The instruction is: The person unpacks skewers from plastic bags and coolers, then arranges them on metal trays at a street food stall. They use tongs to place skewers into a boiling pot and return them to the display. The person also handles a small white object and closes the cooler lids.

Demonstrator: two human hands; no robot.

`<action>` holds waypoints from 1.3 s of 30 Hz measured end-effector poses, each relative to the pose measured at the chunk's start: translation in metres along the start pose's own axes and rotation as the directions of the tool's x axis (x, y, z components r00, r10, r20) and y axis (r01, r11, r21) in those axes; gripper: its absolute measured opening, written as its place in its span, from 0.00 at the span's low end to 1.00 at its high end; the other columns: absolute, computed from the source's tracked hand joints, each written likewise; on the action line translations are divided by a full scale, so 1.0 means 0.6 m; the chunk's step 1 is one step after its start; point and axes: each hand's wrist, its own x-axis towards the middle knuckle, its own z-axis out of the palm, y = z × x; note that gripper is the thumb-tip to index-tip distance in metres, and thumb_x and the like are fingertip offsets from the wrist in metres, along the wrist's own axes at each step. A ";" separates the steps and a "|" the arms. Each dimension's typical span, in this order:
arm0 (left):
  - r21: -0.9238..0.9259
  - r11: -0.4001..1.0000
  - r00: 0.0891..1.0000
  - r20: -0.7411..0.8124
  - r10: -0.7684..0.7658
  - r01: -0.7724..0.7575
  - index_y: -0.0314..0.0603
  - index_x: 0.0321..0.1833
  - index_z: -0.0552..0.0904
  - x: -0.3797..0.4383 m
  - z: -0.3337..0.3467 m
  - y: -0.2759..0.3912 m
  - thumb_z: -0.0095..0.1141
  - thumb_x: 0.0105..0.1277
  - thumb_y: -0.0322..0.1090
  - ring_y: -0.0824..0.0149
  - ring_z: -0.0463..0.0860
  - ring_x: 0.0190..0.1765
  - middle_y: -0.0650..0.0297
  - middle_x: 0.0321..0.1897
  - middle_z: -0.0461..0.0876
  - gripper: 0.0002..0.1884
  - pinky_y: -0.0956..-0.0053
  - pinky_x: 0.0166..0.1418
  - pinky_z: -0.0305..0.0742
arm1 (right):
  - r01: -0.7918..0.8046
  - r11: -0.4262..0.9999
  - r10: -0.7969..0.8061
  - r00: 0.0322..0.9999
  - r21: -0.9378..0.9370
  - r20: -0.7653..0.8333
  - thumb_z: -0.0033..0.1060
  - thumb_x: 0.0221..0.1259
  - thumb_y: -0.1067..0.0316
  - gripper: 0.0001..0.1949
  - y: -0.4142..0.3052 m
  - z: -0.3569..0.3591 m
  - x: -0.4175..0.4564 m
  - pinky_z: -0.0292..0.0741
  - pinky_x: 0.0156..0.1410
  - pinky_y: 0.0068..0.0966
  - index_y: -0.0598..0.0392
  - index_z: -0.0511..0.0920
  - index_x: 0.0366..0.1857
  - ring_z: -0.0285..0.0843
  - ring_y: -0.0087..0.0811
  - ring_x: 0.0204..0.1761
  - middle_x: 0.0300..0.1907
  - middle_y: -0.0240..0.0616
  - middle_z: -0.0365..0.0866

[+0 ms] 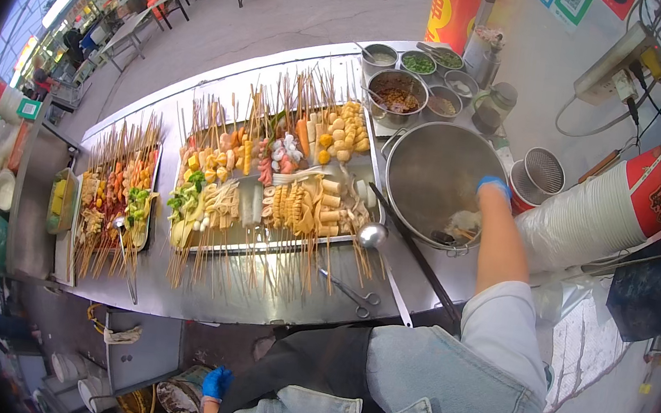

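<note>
My right hand (495, 188), in a blue glove, is at the right rim of a large steel pot (392, 180), beside the paper bowls; its fingers are mostly hidden, so its hold is unclear. Steam or cloudy broth fills the pot, with pale and dark food in a strainer (465, 228) at the near side. My left hand (217, 383), also blue-gloved, hangs low by my body, below the counter edge, its fingers partly hidden. A metal ladle (374, 236), dark long sticks (417, 257) and scissors (351, 289) lie left of the pot, near trays of skewered food (290, 205).
Steel bowls of condiments (397, 98) stand behind the pot. Right of it are a perforated steel cup (544, 171) and a long stack of paper bowls (589, 213). A second skewer tray (150, 209) lies far left. A power strip (607, 70) with cables hangs on the wall.
</note>
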 end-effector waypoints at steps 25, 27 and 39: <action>0.050 0.983 0.982 0.060 -0.177 0.174 0.32 0.55 0.73 0.008 -0.018 -0.071 0.51 0.63 0.36 0.53 0.78 0.51 0.49 0.48 0.77 0.20 0.60 0.54 0.74 | 0.069 0.997 -0.056 0.961 0.039 -0.271 0.52 0.58 0.60 0.15 0.034 0.053 0.060 0.72 0.56 0.36 0.53 0.78 0.47 0.73 0.46 0.53 0.52 0.46 0.74; 0.115 0.980 0.979 0.104 -0.172 0.160 0.35 0.57 0.72 -0.009 -0.023 -0.057 0.50 0.64 0.41 0.54 0.76 0.53 0.51 0.52 0.75 0.22 0.60 0.56 0.71 | 0.319 0.947 -0.259 0.693 -0.037 -0.672 0.53 0.58 0.61 0.11 0.024 0.015 -0.042 0.73 0.48 0.37 0.54 0.79 0.37 0.77 0.46 0.43 0.40 0.47 0.78; -0.096 0.892 0.747 0.510 0.426 -0.442 0.50 0.72 0.46 -0.314 0.442 0.367 0.40 0.48 0.79 0.48 0.65 0.64 0.52 0.63 0.65 0.55 0.57 0.61 0.64 | 0.833 0.418 -0.905 0.352 -0.361 -0.237 0.52 0.51 0.73 0.18 0.020 0.206 -0.249 0.75 0.38 0.35 0.44 0.73 0.49 0.77 0.45 0.36 0.40 0.44 0.74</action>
